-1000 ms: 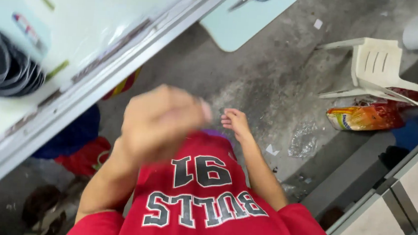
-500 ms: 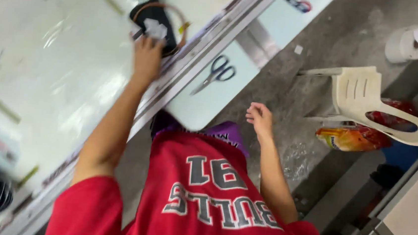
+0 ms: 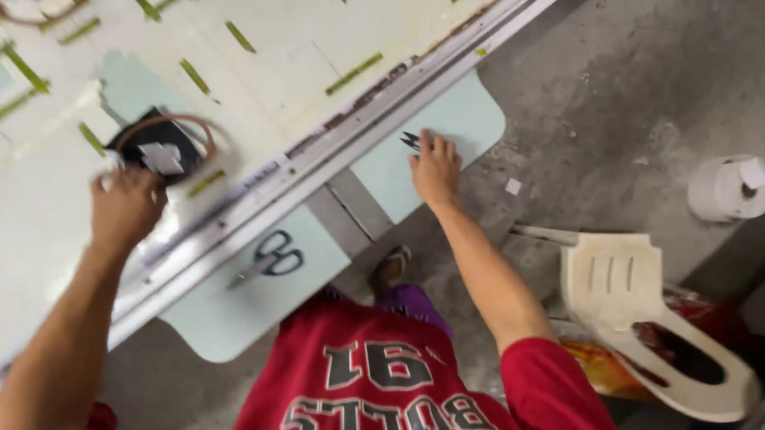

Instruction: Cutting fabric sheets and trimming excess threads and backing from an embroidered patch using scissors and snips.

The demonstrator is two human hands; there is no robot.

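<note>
The left hand [image 3: 125,208] presses on a black flat part with a brown wire loop [image 3: 162,145] on the desk [image 3: 262,14], fingers closed on its edge, seemingly steadying it; the right hand [image 3: 436,167] rests spread on a pale shelf [image 3: 462,126], touching small snips [image 3: 410,140]; scissors [image 3: 272,256] lie nearby.

At upper left the white worktable [image 3: 262,14] looks smooth and glossy, edged by a dull metal rail [image 3: 382,106]. The pale green shelf boards [image 3: 463,121] are matt. Scissors [image 3: 272,256] have dark plastic handles. The concrete floor [image 3: 648,72] is rough; the cream plastic chair [image 3: 639,308] is smooth.
</note>
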